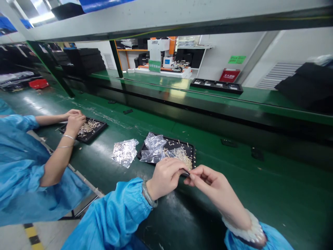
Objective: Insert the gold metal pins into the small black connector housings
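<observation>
My left hand [166,175] is closed on a small thin dark piece [185,171], just in front of a black tray. My right hand [213,185] pinches at the other end of that piece, thumb against fingertips. Fingers cover most of it, so its kind does not show. Right behind my hands lies the black tray [193,147], holding many small beige parts [185,157] and several clear plastic bags [153,149]. Left of the tray, another clear bag [125,152] with small parts inside rests on the green table.
A co-worker in a blue smock [20,166] sits at my left, hands over a second black tray [95,133] of beige parts. A raised ledge with a long black tray [216,86] runs behind the table. Dark stacks [308,86] stand at right; a shelf beam [166,17] crosses overhead.
</observation>
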The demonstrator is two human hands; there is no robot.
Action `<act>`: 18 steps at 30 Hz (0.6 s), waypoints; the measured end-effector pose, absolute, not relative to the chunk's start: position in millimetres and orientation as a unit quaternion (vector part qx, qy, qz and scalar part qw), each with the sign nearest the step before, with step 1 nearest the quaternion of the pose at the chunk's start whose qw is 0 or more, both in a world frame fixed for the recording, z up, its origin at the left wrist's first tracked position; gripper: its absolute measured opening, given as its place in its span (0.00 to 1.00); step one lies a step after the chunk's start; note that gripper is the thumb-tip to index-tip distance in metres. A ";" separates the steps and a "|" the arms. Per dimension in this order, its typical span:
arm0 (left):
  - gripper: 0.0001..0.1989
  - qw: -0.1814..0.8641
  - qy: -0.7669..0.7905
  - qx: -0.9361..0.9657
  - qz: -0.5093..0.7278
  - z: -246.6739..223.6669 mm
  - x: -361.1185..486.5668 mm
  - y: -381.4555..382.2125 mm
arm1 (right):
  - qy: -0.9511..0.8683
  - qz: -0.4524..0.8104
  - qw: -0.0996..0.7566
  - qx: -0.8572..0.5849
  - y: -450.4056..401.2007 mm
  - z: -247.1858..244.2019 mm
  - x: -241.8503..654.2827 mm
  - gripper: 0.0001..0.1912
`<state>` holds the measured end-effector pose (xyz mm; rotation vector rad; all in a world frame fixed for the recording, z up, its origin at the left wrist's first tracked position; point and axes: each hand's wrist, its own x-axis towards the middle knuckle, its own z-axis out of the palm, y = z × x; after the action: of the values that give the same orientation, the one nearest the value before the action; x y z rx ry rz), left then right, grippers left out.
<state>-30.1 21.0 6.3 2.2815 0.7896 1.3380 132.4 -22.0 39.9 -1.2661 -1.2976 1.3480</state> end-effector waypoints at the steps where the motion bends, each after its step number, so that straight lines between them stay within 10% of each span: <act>1: 0.08 0.201 0.287 0.806 0.476 6.9 -30.2 21.4 | -0.516 0.551 0.425 -0.500 -21.5 40.4 133.8 0.13; 9: 0.09 0.221 0.279 0.800 0.483 3.6 -28.9 22.2 | -0.451 0.645 0.412 -0.460 -17.9 36.9 141.2 0.15; 18: 0.18 0.214 0.325 0.829 0.402 1.6 -30.2 21.7 | -0.513 0.391 0.483 -0.592 70.2 15.9 192.9 0.18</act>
<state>-30.2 21.7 1.6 2.2995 0.9013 1.1145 192.9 70.2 15.9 -1.4431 -1.2504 0.9524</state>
